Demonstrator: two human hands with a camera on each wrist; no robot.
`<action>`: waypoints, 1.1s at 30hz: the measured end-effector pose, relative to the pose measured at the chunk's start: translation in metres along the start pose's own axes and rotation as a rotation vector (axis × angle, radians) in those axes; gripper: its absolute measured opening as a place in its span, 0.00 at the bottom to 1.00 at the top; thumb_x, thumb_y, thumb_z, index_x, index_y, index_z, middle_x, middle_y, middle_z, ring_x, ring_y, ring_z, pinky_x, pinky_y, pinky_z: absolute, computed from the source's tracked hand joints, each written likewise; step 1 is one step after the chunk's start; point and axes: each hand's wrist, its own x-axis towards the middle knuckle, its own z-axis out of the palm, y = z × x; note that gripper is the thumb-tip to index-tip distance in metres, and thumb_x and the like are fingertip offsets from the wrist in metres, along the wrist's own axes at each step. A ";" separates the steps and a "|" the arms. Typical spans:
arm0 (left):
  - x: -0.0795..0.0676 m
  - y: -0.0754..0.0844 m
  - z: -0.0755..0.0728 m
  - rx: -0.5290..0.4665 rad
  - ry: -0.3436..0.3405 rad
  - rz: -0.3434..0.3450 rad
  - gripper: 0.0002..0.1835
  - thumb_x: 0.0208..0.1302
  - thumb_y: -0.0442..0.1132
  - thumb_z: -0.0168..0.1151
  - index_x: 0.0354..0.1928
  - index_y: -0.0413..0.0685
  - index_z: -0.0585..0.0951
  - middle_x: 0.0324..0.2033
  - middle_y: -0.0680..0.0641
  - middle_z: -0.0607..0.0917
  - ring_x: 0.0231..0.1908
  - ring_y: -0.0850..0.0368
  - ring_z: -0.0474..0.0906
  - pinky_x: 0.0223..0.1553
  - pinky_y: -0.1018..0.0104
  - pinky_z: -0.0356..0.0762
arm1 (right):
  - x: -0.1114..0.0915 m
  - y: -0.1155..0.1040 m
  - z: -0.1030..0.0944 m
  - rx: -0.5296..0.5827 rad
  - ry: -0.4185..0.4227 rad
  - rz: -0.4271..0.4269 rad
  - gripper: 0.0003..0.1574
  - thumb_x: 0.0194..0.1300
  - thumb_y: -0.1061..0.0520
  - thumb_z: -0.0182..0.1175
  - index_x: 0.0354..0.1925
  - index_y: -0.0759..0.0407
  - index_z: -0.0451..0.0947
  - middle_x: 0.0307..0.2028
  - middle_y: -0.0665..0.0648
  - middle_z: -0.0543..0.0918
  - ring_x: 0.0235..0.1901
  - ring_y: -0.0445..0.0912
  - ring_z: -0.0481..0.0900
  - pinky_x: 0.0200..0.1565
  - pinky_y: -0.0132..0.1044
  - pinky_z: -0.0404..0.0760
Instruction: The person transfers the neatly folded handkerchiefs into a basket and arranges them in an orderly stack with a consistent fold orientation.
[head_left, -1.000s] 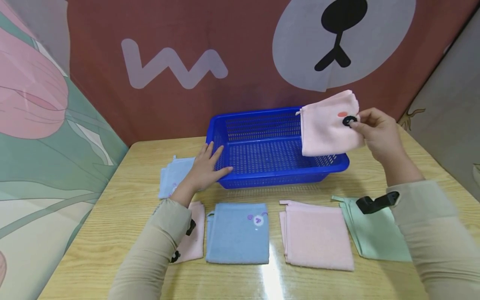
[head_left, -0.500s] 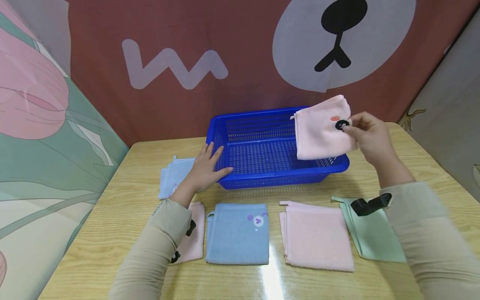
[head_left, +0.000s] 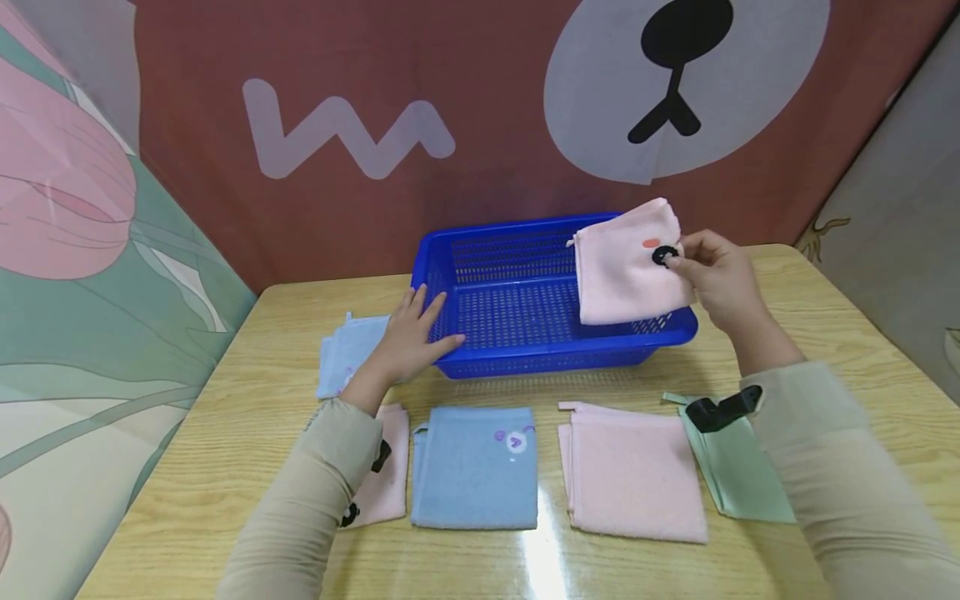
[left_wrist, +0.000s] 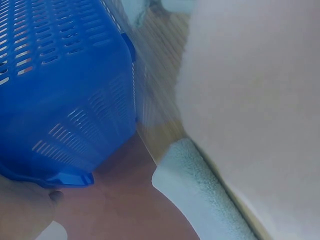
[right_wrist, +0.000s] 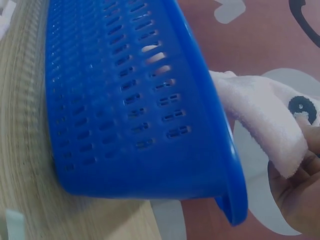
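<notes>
My right hand [head_left: 716, 271] pinches the right edge of a folded pink towel [head_left: 626, 279] with a black ring-shaped patch and a red spot. The towel hangs over the right part of a blue plastic basket [head_left: 543, 354]. In the right wrist view the same pink towel [right_wrist: 267, 112] shows above the basket's rim, thumb on its front. At the basket's left end, my left hand [head_left: 408, 337] rests on the rim with fingers spread. The left wrist view shows the basket's slotted side [left_wrist: 65, 100] close up, with only a bit of the hand.
A row of folded towels lies in front of the basket: pink with black patches [head_left: 393, 475], blue [head_left: 476, 479], plain pink [head_left: 637, 475] and green [head_left: 742, 467]. A light blue towel [head_left: 345, 354] lies left of the basket. A brown cloth backdrop [head_left: 495, 150] rises behind the table.
My right hand has carried the pink towel left and slightly down, farther over the basket. The left hand and the basket stay where they were.
</notes>
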 end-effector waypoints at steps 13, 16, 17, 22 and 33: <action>0.001 -0.001 0.001 0.000 0.013 0.008 0.43 0.56 0.66 0.41 0.66 0.49 0.45 0.64 0.39 0.40 0.63 0.46 0.28 0.57 0.45 0.36 | -0.023 -0.046 0.043 -0.132 0.017 0.054 0.13 0.56 0.69 0.54 0.24 0.52 0.75 0.22 0.45 0.74 0.22 0.35 0.69 0.20 0.22 0.67; 0.001 0.000 0.001 0.011 0.004 -0.002 0.42 0.56 0.65 0.41 0.66 0.50 0.45 0.64 0.40 0.39 0.63 0.46 0.28 0.57 0.45 0.37 | -0.022 -0.045 0.047 -0.188 0.013 0.077 0.13 0.57 0.67 0.54 0.25 0.49 0.74 0.22 0.44 0.73 0.20 0.34 0.68 0.18 0.23 0.66; 0.001 0.000 0.001 0.011 0.003 -0.005 0.42 0.56 0.65 0.41 0.66 0.50 0.45 0.65 0.40 0.39 0.63 0.46 0.29 0.57 0.46 0.37 | -0.022 -0.044 0.048 -0.185 0.011 0.083 0.12 0.57 0.67 0.54 0.25 0.50 0.74 0.22 0.44 0.73 0.19 0.35 0.67 0.17 0.24 0.66; -0.001 0.001 0.000 -0.006 0.001 -0.014 0.42 0.56 0.65 0.40 0.66 0.50 0.45 0.65 0.40 0.39 0.63 0.46 0.29 0.58 0.46 0.36 | -0.022 -0.043 0.051 -0.235 0.003 0.086 0.09 0.57 0.64 0.55 0.25 0.51 0.73 0.23 0.45 0.72 0.19 0.36 0.66 0.17 0.25 0.65; 0.001 -0.001 0.001 0.007 0.018 0.015 0.42 0.56 0.65 0.40 0.66 0.47 0.47 0.64 0.39 0.40 0.63 0.44 0.30 0.57 0.45 0.37 | -0.020 -0.034 0.056 -0.151 -0.023 0.092 0.10 0.57 0.66 0.54 0.25 0.51 0.73 0.22 0.47 0.72 0.19 0.36 0.66 0.16 0.25 0.64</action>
